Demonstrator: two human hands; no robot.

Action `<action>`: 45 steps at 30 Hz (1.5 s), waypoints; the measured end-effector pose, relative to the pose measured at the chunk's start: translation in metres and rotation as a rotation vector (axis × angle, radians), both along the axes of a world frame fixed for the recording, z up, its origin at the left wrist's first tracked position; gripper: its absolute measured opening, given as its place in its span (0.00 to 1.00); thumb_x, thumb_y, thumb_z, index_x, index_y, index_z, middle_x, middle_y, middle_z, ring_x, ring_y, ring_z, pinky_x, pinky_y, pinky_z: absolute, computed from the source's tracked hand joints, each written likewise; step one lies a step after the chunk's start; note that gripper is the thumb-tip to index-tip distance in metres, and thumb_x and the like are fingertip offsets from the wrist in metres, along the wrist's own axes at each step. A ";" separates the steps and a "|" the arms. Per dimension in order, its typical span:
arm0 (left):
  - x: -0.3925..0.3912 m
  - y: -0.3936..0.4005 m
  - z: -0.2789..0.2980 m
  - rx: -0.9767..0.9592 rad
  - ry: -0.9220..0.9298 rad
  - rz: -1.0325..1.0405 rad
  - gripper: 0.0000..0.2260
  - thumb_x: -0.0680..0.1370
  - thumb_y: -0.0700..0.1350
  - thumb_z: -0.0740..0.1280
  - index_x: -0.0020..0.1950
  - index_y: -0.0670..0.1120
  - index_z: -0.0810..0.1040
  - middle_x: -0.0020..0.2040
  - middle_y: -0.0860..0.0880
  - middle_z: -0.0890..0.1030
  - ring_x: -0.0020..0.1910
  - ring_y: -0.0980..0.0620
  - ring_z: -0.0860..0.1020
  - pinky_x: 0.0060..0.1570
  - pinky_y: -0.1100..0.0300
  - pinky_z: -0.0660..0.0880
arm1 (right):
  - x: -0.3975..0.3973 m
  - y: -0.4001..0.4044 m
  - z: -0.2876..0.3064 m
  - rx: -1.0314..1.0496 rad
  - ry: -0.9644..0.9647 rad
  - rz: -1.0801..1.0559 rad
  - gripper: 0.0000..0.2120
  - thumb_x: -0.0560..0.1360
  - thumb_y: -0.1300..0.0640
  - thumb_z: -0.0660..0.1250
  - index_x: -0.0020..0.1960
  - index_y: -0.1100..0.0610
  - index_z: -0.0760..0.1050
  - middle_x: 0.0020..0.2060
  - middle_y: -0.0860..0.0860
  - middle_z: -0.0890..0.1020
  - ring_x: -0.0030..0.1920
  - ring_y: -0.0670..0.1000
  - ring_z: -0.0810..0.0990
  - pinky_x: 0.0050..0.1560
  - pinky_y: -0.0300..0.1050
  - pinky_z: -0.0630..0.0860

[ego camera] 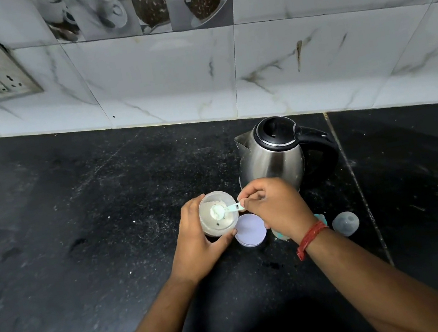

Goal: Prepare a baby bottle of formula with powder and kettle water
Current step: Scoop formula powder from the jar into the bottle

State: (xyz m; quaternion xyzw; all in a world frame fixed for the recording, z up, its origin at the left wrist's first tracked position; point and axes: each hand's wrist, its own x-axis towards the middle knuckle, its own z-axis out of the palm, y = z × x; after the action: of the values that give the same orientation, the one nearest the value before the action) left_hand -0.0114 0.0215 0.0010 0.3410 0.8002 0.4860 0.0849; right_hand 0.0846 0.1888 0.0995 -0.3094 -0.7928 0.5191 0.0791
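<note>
formula powder sits in an open clear jar on the black counter, near the picture's centre. the left hand wraps its fingers and thumb round the jar. the right hand pinches the handle of a pale scoop, its bowl heaped with powder over the jar's mouth. at the jar's 4 o'clock lies a lilac lid (flat on the counter). a steel kettle stands at 1 o'clock, a grey dome cap at 4 o'clock, farther out. no readable writing anywhere.

head cam, close, looking down at counter.
</note>
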 end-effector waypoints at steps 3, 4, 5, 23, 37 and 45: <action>0.000 -0.003 0.001 0.012 -0.032 0.024 0.39 0.69 0.50 0.82 0.73 0.59 0.64 0.68 0.62 0.67 0.69 0.69 0.67 0.64 0.77 0.63 | -0.001 0.000 -0.002 -0.067 0.003 -0.028 0.06 0.76 0.62 0.69 0.43 0.54 0.83 0.38 0.50 0.86 0.20 0.44 0.72 0.23 0.36 0.68; -0.001 -0.004 0.000 0.013 -0.042 0.035 0.39 0.69 0.49 0.82 0.72 0.60 0.63 0.68 0.64 0.66 0.68 0.70 0.67 0.64 0.77 0.63 | -0.001 0.000 -0.002 -0.092 0.007 -0.035 0.06 0.76 0.63 0.69 0.43 0.54 0.82 0.39 0.51 0.87 0.20 0.45 0.71 0.22 0.36 0.67; -0.002 -0.005 -0.002 0.011 -0.054 0.045 0.39 0.69 0.47 0.82 0.72 0.61 0.63 0.68 0.64 0.66 0.68 0.71 0.67 0.64 0.77 0.63 | -0.002 0.000 -0.003 -0.117 0.011 -0.041 0.06 0.76 0.63 0.68 0.44 0.54 0.82 0.40 0.52 0.87 0.20 0.46 0.71 0.22 0.36 0.67; -0.023 -0.018 -0.022 -0.076 -0.303 0.055 0.43 0.68 0.57 0.81 0.77 0.57 0.61 0.75 0.55 0.69 0.74 0.58 0.68 0.76 0.53 0.67 | 0.000 0.001 -0.007 -0.307 0.069 -0.148 0.04 0.78 0.63 0.68 0.47 0.57 0.81 0.40 0.52 0.88 0.20 0.46 0.71 0.21 0.36 0.64; -0.005 0.016 0.035 0.053 0.244 -0.067 0.36 0.73 0.58 0.73 0.76 0.45 0.66 0.79 0.52 0.64 0.81 0.49 0.59 0.79 0.42 0.59 | 0.049 0.037 -0.004 -0.302 0.176 -0.251 0.02 0.78 0.64 0.70 0.48 0.59 0.82 0.30 0.47 0.84 0.20 0.45 0.70 0.20 0.35 0.65; 0.028 0.063 0.030 0.030 0.088 -0.256 0.31 0.76 0.55 0.73 0.75 0.46 0.66 0.72 0.50 0.69 0.71 0.53 0.73 0.72 0.55 0.71 | 0.082 0.063 -0.013 -0.290 0.176 -0.337 0.03 0.77 0.62 0.70 0.47 0.57 0.83 0.39 0.54 0.87 0.22 0.46 0.71 0.22 0.38 0.66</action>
State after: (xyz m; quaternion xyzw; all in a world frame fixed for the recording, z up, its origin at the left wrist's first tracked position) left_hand 0.0166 0.0843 0.0308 0.4625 0.7458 0.4675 0.1059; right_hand 0.1669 0.2513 0.0870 -0.3990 -0.6372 0.6321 0.1879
